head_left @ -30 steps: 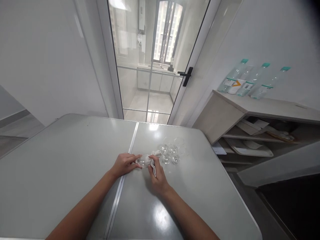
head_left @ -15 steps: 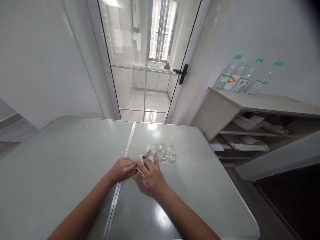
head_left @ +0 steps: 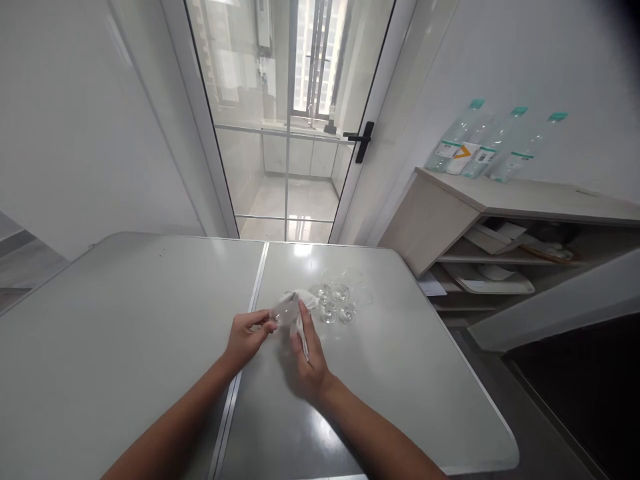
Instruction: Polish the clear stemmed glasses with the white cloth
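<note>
Over the middle of the grey table (head_left: 400, 373), my left hand (head_left: 247, 337) pinches a small clear glass (head_left: 284, 311) by its left end, thumb and fingers closed. The glass is tilted on its side, its right end close to my right hand (head_left: 311, 353). That hand is closed on a white cloth (head_left: 306, 299), which shows between thumb and fingers and spreads out behind the glass. Just right of the cloth stand several clear stemmed glasses (head_left: 340, 293), grouped close together. Their outlines overlap, and some rims are hard to make out.
A metal strip (head_left: 259, 280) runs along the seam in the tabletop. Beyond the table is a glass door (head_left: 260, 173) with a black handle (head_left: 364, 141). At the right stands a wooden shelf unit (head_left: 445, 213) with several empty plastic bottles (head_left: 485, 157) on top and papers inside.
My hands have moved slightly apart. The glass, earlier covered by the cloth and fingers, now shows between them. My right hand has turned onto its edge with the cloth.
</note>
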A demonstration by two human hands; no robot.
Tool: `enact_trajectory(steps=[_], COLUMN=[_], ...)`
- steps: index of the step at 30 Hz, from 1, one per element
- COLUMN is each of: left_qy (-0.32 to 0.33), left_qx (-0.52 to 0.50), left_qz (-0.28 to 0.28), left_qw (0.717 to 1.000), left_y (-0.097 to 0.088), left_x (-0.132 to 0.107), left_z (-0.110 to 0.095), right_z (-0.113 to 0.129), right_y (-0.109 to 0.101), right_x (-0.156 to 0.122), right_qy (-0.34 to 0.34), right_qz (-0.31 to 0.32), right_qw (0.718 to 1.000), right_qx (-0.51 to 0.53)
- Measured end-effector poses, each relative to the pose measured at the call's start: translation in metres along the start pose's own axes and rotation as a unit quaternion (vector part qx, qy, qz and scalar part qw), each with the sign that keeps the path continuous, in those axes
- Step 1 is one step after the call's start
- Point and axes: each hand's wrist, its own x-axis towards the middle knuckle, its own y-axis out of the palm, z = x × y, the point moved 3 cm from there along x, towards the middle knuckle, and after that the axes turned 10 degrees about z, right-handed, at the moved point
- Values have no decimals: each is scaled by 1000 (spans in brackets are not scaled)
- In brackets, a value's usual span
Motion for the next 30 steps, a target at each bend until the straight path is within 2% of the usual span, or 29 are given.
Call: enact_trajectory(steps=[4, 7, 10, 12, 14, 16, 19, 22, 24, 27, 30], left_qy=[-94, -72, 41, 149, 242, 294, 328, 335, 332, 313, 261], left_qx=[-94, -35, 143, 265, 351, 399, 419, 395, 369, 324, 233], left_qz=[20, 48, 30, 39, 64, 80, 94, 110, 109, 91, 50], left_qw=[991, 996, 988, 952, 902, 865, 841, 848, 861, 888, 935], left_y=[12, 14, 8, 6, 6, 6, 6, 6, 5, 2, 3], left_x=[1, 1, -1, -4, -8, -10, -12, -13, -13, -14, -12], left_z=[-3, -3, -8, -15, -23, -28, -31, -28, -25, -21, -18], right_z=[-2, 3, 10, 13, 14, 13, 10, 7, 5, 4, 1], right_y=[-1, -2, -1, -2, -2, -1, -2, -9, -13, -15, -10], right_x=[1, 7, 11, 12, 11, 8, 5, 4, 5, 8, 11], right_qy=[-82, -137, -146, -131, -114, -97, -57, 18, 63, 95, 95], right_qz=[23, 96, 138, 120, 90, 63, 28, -15, -35, -62, -95], right_qw=[987, 960, 943, 950, 960, 968, 982, 997, 997, 981, 959], right_qx=[-138, -225, -268, -258, -237, -222, -180, -73, 26, 156, 249])
